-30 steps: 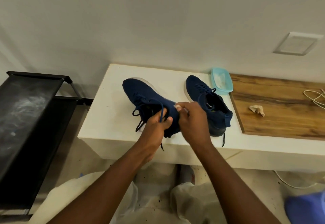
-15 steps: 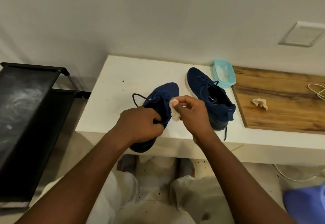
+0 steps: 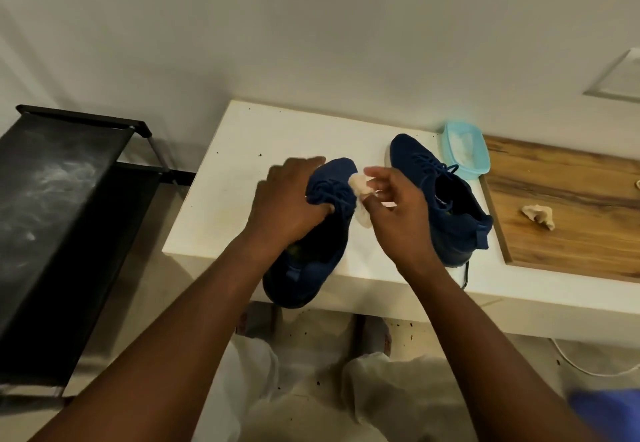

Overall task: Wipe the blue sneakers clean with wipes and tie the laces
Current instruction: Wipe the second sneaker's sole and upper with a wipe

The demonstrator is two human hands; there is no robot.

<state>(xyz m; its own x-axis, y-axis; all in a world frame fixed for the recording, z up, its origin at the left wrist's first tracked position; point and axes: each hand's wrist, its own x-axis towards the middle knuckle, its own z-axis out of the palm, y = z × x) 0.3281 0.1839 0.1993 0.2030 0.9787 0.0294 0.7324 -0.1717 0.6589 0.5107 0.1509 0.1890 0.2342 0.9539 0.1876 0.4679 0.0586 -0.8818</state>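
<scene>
Two dark blue sneakers are on the white table (image 3: 242, 150). The left sneaker (image 3: 311, 261) points away from me, its heel hanging over the front edge. My left hand (image 3: 291, 206) grips it across the laces and upper. My right hand (image 3: 398, 213) pinches a crumpled white wipe (image 3: 360, 195) against the shoe's right side near the toe. The right sneaker (image 3: 446, 199) stands alone just right of my right hand, its laces loose and one end dangling over the table edge.
A light blue wipe tub (image 3: 465, 152) sits behind the right sneaker. A used crumpled wipe (image 3: 538, 216) lies on the wooden board (image 3: 571, 240) at the right. A black shoe rack (image 3: 69, 219) stands to the left. A white cable (image 3: 581, 365) trails on the floor.
The left sneaker turned from lying across the table to pointing away with its heel over the edge. My left hand shifted onto its laces; the wipe came against its side.
</scene>
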